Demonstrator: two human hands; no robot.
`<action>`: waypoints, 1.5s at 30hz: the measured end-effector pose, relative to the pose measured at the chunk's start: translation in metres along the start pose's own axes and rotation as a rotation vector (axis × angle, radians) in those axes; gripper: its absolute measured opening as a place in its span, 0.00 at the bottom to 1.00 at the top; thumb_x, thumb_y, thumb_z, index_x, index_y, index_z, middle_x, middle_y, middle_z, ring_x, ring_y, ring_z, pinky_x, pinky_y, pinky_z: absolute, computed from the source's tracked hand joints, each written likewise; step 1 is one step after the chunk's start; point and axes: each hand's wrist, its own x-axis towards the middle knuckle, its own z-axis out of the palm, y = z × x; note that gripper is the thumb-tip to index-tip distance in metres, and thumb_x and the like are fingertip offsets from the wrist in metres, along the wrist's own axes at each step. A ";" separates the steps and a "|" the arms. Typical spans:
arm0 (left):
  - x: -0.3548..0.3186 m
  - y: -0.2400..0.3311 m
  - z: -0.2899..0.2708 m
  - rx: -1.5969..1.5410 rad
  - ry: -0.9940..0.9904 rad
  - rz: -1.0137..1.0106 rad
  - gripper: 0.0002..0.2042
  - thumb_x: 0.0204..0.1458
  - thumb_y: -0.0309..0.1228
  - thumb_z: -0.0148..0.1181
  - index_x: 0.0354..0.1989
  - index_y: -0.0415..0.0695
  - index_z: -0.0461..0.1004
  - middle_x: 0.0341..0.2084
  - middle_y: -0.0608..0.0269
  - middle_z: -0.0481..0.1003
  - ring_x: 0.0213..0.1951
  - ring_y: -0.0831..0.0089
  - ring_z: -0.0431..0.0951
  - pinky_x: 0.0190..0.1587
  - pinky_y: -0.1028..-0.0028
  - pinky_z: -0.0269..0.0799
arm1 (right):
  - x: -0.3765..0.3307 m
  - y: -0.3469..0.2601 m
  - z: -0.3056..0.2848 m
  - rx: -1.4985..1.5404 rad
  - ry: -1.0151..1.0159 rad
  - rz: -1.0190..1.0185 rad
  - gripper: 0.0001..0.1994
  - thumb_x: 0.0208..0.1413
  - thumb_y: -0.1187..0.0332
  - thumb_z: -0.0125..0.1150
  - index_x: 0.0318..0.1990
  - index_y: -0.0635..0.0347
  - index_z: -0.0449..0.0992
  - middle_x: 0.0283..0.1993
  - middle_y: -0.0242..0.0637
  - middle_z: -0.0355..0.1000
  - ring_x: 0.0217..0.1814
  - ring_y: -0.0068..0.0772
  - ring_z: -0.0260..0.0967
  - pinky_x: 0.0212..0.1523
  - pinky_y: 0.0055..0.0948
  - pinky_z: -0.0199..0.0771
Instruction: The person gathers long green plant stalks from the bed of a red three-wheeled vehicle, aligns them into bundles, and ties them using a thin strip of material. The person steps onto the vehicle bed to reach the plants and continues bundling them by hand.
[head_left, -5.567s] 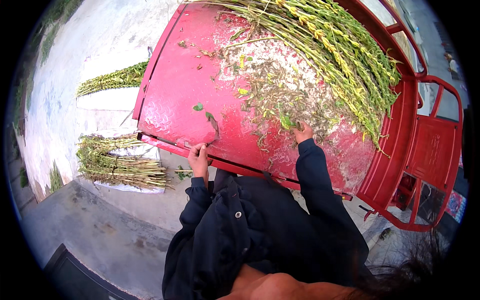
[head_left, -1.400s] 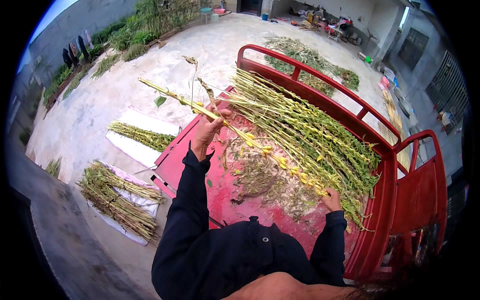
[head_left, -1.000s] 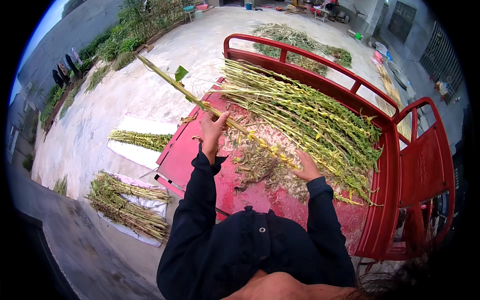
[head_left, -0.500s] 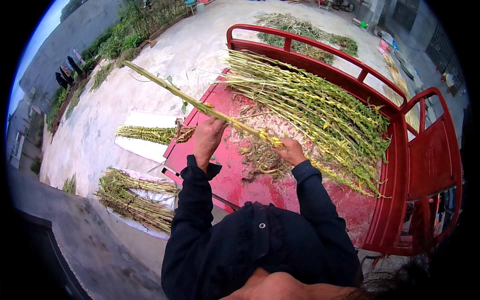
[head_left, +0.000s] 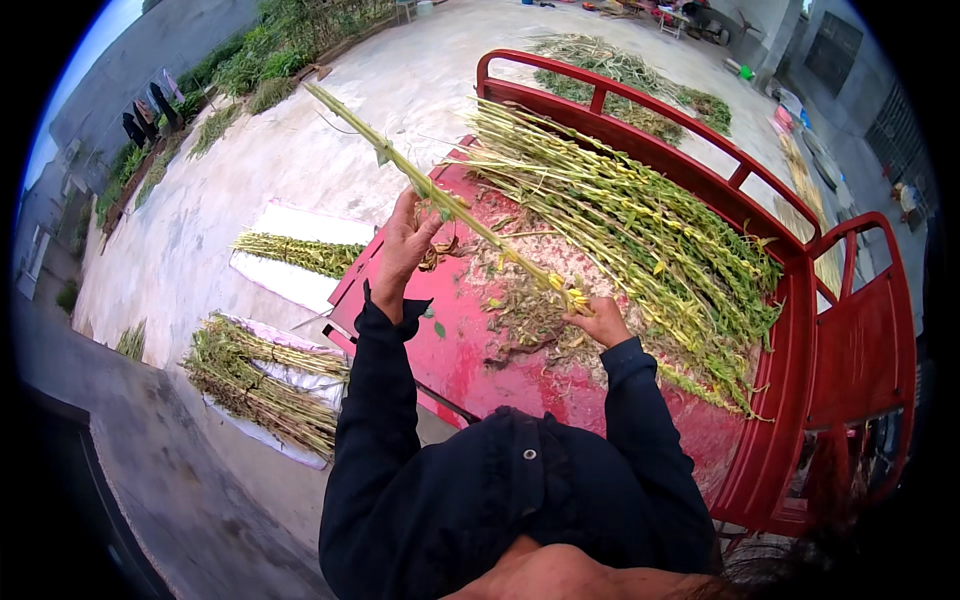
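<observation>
A long green-yellow stalk (head_left: 400, 162), which looks like sesame with pods, slants over the red cargo bed. Its yellow pod-covered end is pinched in my right hand (head_left: 602, 322). My left hand (head_left: 400, 245) is beside the middle of the stalk, thumb and fingers apart, close to it or lightly touching. A big pile of similar stalks (head_left: 640, 200) lies on the bed, right of my hands. Dry leaves and chaff (head_left: 535, 315) are scattered below the held stalk.
The red cargo bed (head_left: 480, 375) has a raised rail (head_left: 690, 125) along its far side. Tied stalk bundles (head_left: 300, 253) lie on white sheets (head_left: 310, 220) on the concrete at left. Cut plants (head_left: 610, 75) lie beyond the rail; garden plants (head_left: 300, 40) grow at far left.
My left hand has loosened from around the stalk, its fingers now raised and apart. The stalk tilts more steeply, while my right hand keeps its end. The whole view has shifted slightly.
</observation>
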 end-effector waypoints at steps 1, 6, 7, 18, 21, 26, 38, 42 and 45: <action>0.002 0.001 0.009 -0.018 -0.100 -0.030 0.22 0.55 0.31 0.52 0.56 0.38 0.58 0.30 0.66 0.72 0.15 0.90 0.57 0.16 0.86 0.54 | -0.001 -0.006 -0.003 0.036 0.004 0.000 0.16 0.40 0.58 0.67 0.28 0.63 0.77 0.19 0.43 0.71 0.20 0.36 0.68 0.24 0.32 0.65; -0.013 0.001 0.015 -0.238 -0.259 -0.332 0.14 0.55 0.31 0.51 0.48 0.39 0.68 0.20 0.74 0.65 0.14 0.90 0.56 0.15 0.86 0.50 | -0.008 -0.014 -0.006 0.191 0.020 0.025 0.13 0.42 0.62 0.66 0.30 0.64 0.77 0.19 0.39 0.71 0.19 0.25 0.66 0.24 0.27 0.64; -0.015 -0.003 0.011 -0.317 -0.194 -0.377 0.08 0.56 0.29 0.50 0.38 0.39 0.71 0.19 0.75 0.65 0.12 0.90 0.55 0.14 0.85 0.48 | -0.005 -0.006 -0.001 0.189 0.031 -0.043 0.12 0.43 0.64 0.66 0.30 0.65 0.76 0.19 0.38 0.71 0.20 0.23 0.65 0.24 0.26 0.64; 0.039 -0.066 -0.094 -0.029 0.846 -0.093 0.08 0.57 0.30 0.46 0.30 0.42 0.69 0.11 0.75 0.59 0.13 0.86 0.56 0.14 0.83 0.52 | -0.027 0.012 0.016 -0.109 -0.007 -0.008 0.11 0.41 0.63 0.59 0.24 0.63 0.74 0.21 0.50 0.68 0.25 0.52 0.67 0.25 0.40 0.65; 0.032 -0.043 -0.076 -0.248 0.854 -0.103 0.08 0.58 0.32 0.47 0.32 0.42 0.68 0.12 0.74 0.59 0.12 0.85 0.55 0.14 0.84 0.54 | -0.031 0.028 0.021 -0.143 0.016 -0.008 0.11 0.40 0.61 0.60 0.22 0.62 0.73 0.21 0.49 0.68 0.26 0.52 0.67 0.26 0.42 0.66; 0.034 -0.032 -0.186 -0.990 1.032 -0.077 0.07 0.59 0.33 0.44 0.36 0.43 0.64 0.10 0.72 0.55 0.11 0.81 0.51 0.16 0.81 0.54 | -0.028 0.025 0.027 -0.204 0.040 -0.059 0.09 0.40 0.63 0.60 0.24 0.61 0.74 0.22 0.48 0.68 0.27 0.52 0.67 0.26 0.42 0.66; -0.010 0.030 -0.145 -0.479 0.623 -0.237 0.15 0.57 0.42 0.48 0.36 0.39 0.68 0.12 0.76 0.55 0.12 0.87 0.52 0.12 0.86 0.48 | -0.029 0.031 0.034 -0.194 0.135 -0.032 0.07 0.40 0.68 0.59 0.27 0.62 0.73 0.25 0.49 0.69 0.29 0.52 0.68 0.28 0.40 0.66; -0.022 0.006 -0.058 -0.122 0.388 -0.299 0.15 0.50 0.34 0.60 0.40 0.36 0.69 0.15 0.77 0.60 0.15 0.90 0.54 0.15 0.86 0.47 | -0.031 0.033 0.041 -0.242 0.102 -0.078 0.08 0.41 0.66 0.61 0.28 0.59 0.74 0.26 0.45 0.69 0.30 0.49 0.68 0.29 0.40 0.67; -0.017 -0.007 -0.034 0.169 0.457 -0.166 0.05 0.50 0.24 0.57 0.32 0.36 0.70 0.17 0.74 0.62 0.21 0.87 0.59 0.21 0.82 0.54 | -0.036 0.027 0.044 -0.266 0.156 -0.095 0.08 0.41 0.65 0.62 0.27 0.58 0.74 0.25 0.44 0.69 0.30 0.48 0.67 0.29 0.40 0.67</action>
